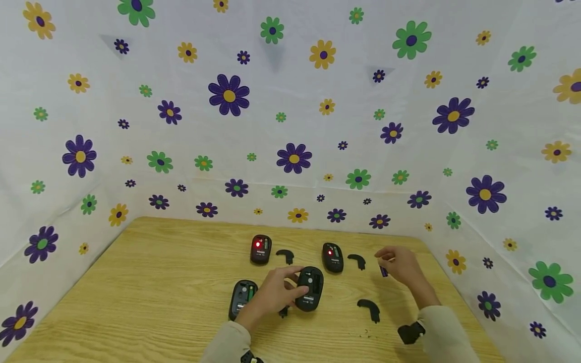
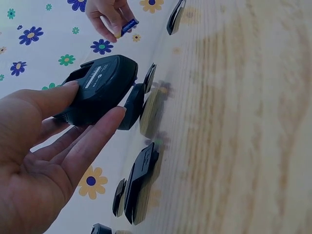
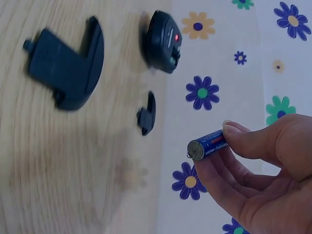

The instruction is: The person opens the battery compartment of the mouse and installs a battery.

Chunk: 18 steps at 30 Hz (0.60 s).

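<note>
My left hand [image 1: 275, 291] grips a black computer mouse [image 1: 310, 289] by its sides, underside turned up, above the table. An unfilled battery slot shows in that underside. In the left wrist view, the thumb lies on one side of the held mouse [image 2: 100, 87] and the fingers support it from below. Off to the right, my right hand [image 1: 400, 267] pinches a blue battery [image 1: 383, 271] between thumb and fingers. The right wrist view shows one flat end of this battery [image 3: 208, 145] pointing away from the palm. The two hands are well apart.
Two upturned mice with red lights, one at left [image 1: 260, 249] and one at right [image 1: 333, 257], lie farther back. Another mouse [image 1: 239, 297] with a battery inside lies left of my left hand. Black battery covers [image 1: 369, 309] lie about. A flowered curtain [image 1: 290, 126] encloses the table [image 1: 172, 282].
</note>
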Tool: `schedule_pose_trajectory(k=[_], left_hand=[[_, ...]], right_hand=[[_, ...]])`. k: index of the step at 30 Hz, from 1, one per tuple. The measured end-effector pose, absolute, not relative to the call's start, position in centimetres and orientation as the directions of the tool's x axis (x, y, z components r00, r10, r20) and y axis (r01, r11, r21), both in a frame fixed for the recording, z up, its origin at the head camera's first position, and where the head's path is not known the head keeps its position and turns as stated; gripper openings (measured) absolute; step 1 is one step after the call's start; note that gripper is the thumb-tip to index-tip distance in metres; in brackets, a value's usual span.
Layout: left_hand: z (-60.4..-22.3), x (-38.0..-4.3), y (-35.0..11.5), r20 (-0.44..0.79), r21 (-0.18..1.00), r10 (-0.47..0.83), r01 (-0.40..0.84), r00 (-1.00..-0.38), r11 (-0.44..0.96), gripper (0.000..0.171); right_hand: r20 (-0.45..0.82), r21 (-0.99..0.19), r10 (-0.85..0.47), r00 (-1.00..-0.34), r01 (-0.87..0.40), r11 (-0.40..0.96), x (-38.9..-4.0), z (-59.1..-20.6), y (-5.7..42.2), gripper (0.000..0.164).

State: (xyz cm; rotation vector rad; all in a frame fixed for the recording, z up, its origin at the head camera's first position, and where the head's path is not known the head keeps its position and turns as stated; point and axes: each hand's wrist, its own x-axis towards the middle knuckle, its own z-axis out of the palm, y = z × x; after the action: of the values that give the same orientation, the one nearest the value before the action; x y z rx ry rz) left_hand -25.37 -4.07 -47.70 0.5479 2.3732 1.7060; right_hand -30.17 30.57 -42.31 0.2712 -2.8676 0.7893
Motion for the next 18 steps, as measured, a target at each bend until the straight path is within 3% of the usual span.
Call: schedule_pose_trajectory(k=[18], left_hand=[[-47.6,-25.3,-4.1,0.084,0.939,0.383,0.202,-0.920,0.279,0.059]], right_hand=[[0.211,-0.587,-0.184,-0.960,-0.275,0.761,-28.8,-41.0,26.3,0.016]])
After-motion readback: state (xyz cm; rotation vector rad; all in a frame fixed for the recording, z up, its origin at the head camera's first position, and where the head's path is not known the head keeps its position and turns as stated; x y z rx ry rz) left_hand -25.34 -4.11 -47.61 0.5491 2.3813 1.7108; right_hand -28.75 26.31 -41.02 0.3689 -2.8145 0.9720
